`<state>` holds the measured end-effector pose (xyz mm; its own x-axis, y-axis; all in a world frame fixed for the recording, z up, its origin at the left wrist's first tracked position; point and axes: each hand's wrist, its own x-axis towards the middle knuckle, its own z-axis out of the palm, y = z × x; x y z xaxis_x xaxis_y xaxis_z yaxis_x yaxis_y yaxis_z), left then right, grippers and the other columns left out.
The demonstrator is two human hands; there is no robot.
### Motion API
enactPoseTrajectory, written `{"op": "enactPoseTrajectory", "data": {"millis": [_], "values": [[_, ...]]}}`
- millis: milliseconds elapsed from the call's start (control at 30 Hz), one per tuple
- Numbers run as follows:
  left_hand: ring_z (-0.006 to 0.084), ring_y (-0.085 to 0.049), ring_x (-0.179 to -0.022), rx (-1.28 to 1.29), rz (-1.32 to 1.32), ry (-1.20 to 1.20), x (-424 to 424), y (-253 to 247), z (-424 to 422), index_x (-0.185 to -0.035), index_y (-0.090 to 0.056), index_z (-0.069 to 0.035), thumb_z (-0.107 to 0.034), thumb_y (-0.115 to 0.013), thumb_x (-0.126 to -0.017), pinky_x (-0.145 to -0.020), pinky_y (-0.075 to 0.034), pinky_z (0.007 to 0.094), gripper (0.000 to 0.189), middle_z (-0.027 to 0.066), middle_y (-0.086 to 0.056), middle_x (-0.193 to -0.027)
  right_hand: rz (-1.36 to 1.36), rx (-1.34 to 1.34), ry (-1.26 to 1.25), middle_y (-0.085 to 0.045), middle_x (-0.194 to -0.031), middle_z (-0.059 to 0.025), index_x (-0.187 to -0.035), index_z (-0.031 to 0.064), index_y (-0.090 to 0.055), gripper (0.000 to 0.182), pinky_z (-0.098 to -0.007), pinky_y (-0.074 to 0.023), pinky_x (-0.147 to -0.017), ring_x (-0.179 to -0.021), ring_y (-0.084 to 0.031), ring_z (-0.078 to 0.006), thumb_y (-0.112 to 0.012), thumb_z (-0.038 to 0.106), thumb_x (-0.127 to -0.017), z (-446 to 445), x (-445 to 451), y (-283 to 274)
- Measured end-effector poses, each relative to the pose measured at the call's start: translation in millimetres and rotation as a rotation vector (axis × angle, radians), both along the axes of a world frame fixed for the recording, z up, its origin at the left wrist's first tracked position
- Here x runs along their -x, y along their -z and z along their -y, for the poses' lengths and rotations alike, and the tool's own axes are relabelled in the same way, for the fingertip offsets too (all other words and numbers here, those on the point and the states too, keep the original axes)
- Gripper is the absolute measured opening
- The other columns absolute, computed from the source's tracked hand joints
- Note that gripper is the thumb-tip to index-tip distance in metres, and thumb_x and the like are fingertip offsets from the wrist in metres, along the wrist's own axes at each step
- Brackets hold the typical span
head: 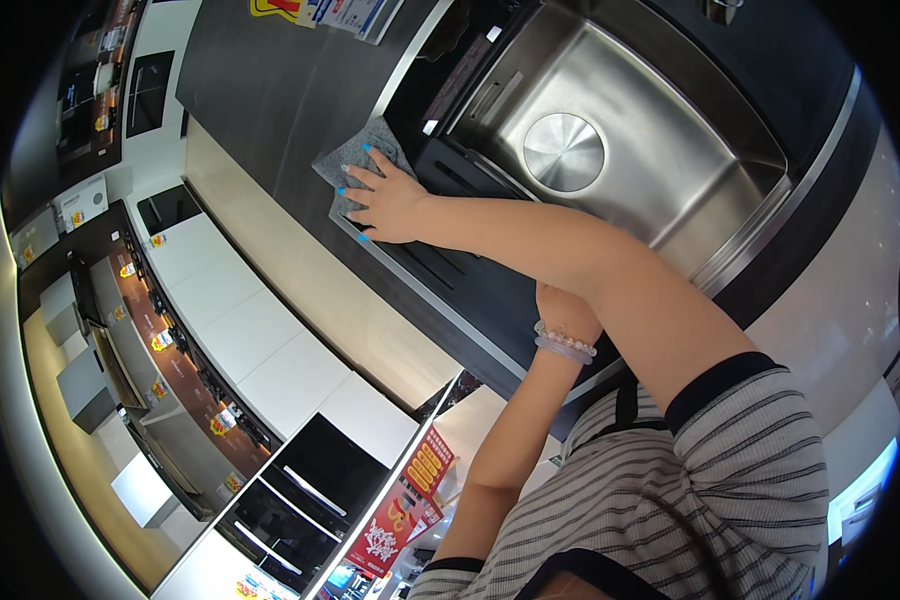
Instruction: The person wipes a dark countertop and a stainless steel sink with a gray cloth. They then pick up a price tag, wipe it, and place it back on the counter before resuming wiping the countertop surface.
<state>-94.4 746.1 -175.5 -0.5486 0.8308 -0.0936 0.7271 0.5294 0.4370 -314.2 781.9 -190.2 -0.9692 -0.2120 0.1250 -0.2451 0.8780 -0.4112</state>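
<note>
My right hand lies palm down with spread fingers on a folded grey cloth, pressing it to the dark edge panel beside the sink. Blue polish shows on several nails. Part of the cloth reaches past the fingertips onto the grey countertop. The stainless steel sink has a round metal drain cover and stands beyond my right forearm. My left hand, with bracelets at its wrist, is at the near side of the dark panel. My right arm hides its fingers.
A metal fitting stands beyond the sink. Price signs lie on the far countertop. White cabinets with black built-in appliances line the left side. Red posters hang at the lower middle.
</note>
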Motion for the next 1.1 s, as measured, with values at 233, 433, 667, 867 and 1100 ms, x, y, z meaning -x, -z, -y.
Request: {"op": "enactPoseTrajectory", "data": {"millis": [233,433,667,867,1100], "values": [[0.0327,-0.058,-0.120,0.066,-0.140,0.022,8,-7,-1,-0.119,-0.067,-0.004,-0.029,-0.065,-0.088,-0.112,-0.036,0.0482,0.040,0.0156,-0.067,-0.118,-0.149,-0.109,0.240,-0.048,-0.152,0.0002,-0.139,0.0252,-0.056,0.044,-0.0507,-0.0162,-0.123,-0.146,-0.035,-0.0187,-0.053,0.025,-0.096,-40,0,28],[0.0328,-0.034,-0.146,0.162,-0.069,-0.001,8,-14,-5,-0.135,-0.054,0.005,-0.031,-0.068,-0.087,-0.118,-0.028,0.0481,0.062,0.0188,-0.043,-0.152,-0.238,-0.298,0.529,-0.053,-0.147,0.0011,-0.138,0.0221,-0.058,0.044,-0.0487,-0.0302,-0.118,-0.140,-0.045,-0.0194,-0.054,0.022,-0.094,-162,-9,31],[0.0341,-0.033,-0.146,0.157,-0.065,0.014,4,-11,-6,-0.137,-0.052,0.005,-0.035,-0.068,-0.087,-0.118,-0.027,0.0475,0.066,0.0208,-0.040,-0.153,-0.332,-0.193,0.728,-0.054,-0.145,0.0010,-0.136,0.0229,-0.060,0.044,-0.0470,-0.0316,-0.116,-0.138,-0.046,-0.0187,-0.055,0.020,-0.093,-204,-8,55],[0.0374,-0.033,-0.145,0.134,-0.048,-0.035,0,-9,-8,-0.137,-0.050,0.004,-0.033,-0.073,-0.083,-0.117,-0.029,0.0501,0.070,0.0214,-0.042,-0.150,-0.329,-0.069,0.503,-0.061,-0.138,-0.0009,-0.127,0.0187,-0.065,0.043,-0.0468,-0.0361,-0.111,-0.132,-0.052,-0.0215,-0.061,0.016,-0.085,-124,-11,36],[0.0347,-0.035,-0.145,0.249,-0.178,-0.012,-3,-12,-14,-0.137,-0.051,0.008,-0.032,-0.066,-0.089,-0.118,-0.029,0.0465,0.065,0.0212,-0.042,-0.152,-0.317,0.266,-0.098,-0.064,-0.134,0.0011,-0.121,0.0216,-0.070,0.044,-0.0422,-0.0342,-0.115,-0.130,-0.054,-0.0195,-0.058,0.003,-0.083,-143,-29,52]]}}
